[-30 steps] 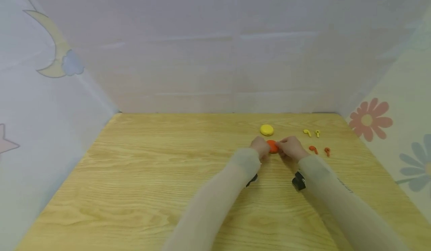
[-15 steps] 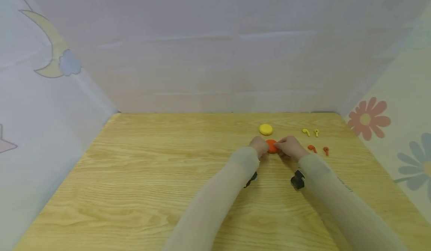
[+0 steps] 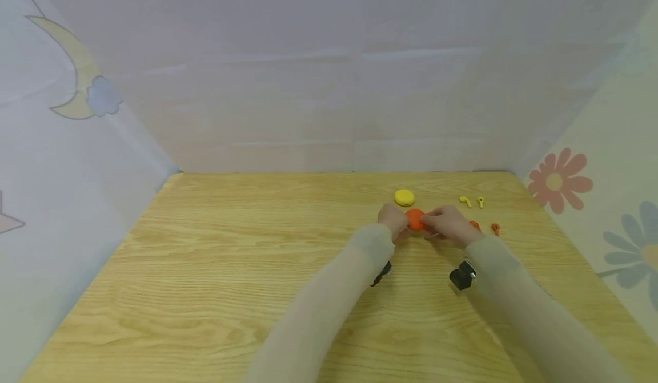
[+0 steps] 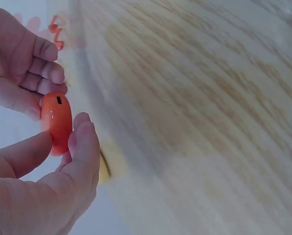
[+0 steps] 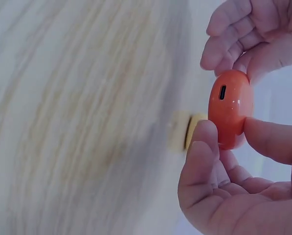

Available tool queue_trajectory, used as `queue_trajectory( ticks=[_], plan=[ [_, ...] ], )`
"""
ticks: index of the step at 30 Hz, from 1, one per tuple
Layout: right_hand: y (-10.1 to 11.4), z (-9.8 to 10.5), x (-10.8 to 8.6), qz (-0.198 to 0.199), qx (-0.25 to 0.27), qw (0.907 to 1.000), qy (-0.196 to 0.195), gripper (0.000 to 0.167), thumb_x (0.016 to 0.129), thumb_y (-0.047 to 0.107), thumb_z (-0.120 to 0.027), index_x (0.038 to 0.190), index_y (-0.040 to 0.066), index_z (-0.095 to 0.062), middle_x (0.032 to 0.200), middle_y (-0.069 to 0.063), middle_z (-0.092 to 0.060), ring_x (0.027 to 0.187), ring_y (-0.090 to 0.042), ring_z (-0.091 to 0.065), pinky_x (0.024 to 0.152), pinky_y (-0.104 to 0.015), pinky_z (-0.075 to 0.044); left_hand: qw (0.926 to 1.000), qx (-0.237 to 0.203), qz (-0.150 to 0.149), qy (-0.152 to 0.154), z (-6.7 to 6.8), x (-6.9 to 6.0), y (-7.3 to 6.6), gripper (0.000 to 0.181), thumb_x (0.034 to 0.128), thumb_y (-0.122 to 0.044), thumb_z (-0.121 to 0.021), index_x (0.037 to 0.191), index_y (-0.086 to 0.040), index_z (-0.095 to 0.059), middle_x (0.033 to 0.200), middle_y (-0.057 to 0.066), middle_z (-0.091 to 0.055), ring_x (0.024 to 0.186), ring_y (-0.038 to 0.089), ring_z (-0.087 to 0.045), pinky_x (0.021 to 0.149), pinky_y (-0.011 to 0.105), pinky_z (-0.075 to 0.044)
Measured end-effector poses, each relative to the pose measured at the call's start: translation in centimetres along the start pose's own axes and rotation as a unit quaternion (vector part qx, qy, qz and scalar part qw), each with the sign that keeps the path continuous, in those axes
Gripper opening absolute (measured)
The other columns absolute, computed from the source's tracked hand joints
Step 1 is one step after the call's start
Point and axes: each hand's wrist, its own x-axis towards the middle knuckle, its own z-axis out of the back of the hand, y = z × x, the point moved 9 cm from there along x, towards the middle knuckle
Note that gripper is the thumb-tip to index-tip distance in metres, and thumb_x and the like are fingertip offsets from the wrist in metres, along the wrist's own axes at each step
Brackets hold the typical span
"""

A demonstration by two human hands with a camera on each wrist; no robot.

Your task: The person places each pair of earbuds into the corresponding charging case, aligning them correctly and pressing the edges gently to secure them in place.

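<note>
Both hands hold a round orange case [image 3: 416,220] between them, over the right half of the wooden table. The left hand [image 3: 393,220] pinches its left side. On the opposite side, the thumb and fingers of the right hand [image 3: 452,224] grip it. Seen from the left wrist, the orange case [image 4: 57,122] stands on edge between the two hands, a small dark slot near one end. The right wrist view also shows this slot on the case [image 5: 231,110], which looks closed.
A yellow round case [image 3: 404,197] lies just behind the hands. Two yellow earbuds, one on the left [image 3: 465,201] and one on the right [image 3: 481,202], lie at the back right. Two orange earbuds [image 3: 475,225] [image 3: 496,229] lie beside the right hand.
The orange case has come up slightly between the hands. The right hand has shifted a little to the right and now partly covers the nearer orange earbud.
</note>
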Motion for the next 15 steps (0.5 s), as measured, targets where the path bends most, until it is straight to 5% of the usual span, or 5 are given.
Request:
queue_trajectory(
  ticks=[6, 15],
  plan=[
    [0.9, 0.3, -1.0, 0.023, 0.000, 0.9997, 0.002, 0.045, 0.103, 0.017, -0.047, 0.127, -0.020, -0.046, 0.103, -0.016, -0.066, 0.090, -0.022, -0.064, 0.084, -0.040, -0.053, 0.9996, -0.025, 0.012, 0.002, 0.0, -0.4, -0.3, 0.024, 0.0849, 0.011, -0.064, 0.108, 0.005, -0.060, 0.096, 0.011, -0.061, 0.086, 0.030, -0.067, 0.081, 0.038, -0.056],
    [1.3, 0.2, -2.0, 0.022, 0.030, 0.9993, -0.010, 0.044, 0.103, 0.018, -0.049, 0.128, -0.019, -0.046, 0.108, -0.018, -0.065, 0.085, -0.015, -0.065, 0.085, -0.040, -0.054, 0.9993, 0.027, -0.003, 0.024, 0.7, -1.9, -0.8, 0.011, 0.0888, 0.004, -0.065, 0.099, 0.004, -0.060, 0.088, 0.011, -0.061, 0.087, 0.032, -0.068, 0.081, 0.038, -0.055]
  ],
)
